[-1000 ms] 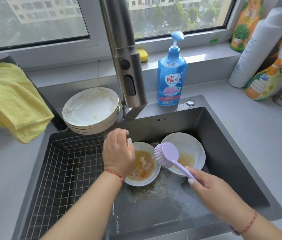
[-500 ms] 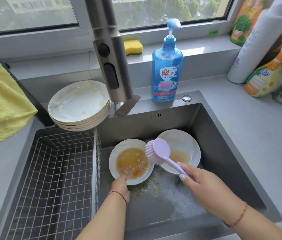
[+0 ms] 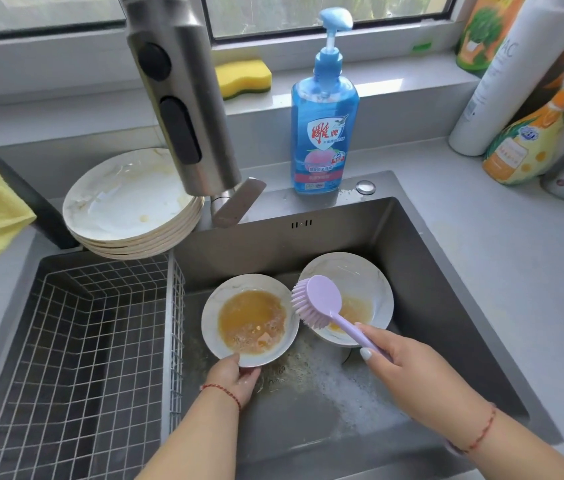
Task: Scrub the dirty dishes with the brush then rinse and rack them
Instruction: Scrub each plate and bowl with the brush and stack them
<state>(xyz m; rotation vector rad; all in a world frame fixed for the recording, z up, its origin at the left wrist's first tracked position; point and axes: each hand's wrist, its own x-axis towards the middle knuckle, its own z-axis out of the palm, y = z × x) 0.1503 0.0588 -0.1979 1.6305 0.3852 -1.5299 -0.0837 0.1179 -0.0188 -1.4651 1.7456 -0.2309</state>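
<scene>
My left hand [image 3: 233, 379] grips the near rim of a bowl [image 3: 250, 319] in the sink [image 3: 422, 271], thumb on top of the rim and fingers curled beneath it. The bowl is coated inside with orange-brown residue. My right hand [image 3: 408, 372] is wrapped around the handle of the brush [image 3: 322, 303], thumb along the stem; the lilac head hangs just right of the bowl's rim, bristles facing the bowl, and I cannot tell whether they touch it. Behind the brush, toward the sink's right wall, a second bowl [image 3: 356, 282] leans with yellowish residue in its bottom. Foam and greasy water lie on the sink floor near my hands. A wire rack [image 3: 76, 341] fills the sink's left part. A stack of smeared plates [image 3: 128, 202] rests on the sink's back left corner, beside the faucet [image 3: 183, 98]. A blue soap bottle [image 3: 323, 123] stands on the sink's back ledge, a yellow sponge [image 3: 244, 77] on the sill beyond it.
</scene>
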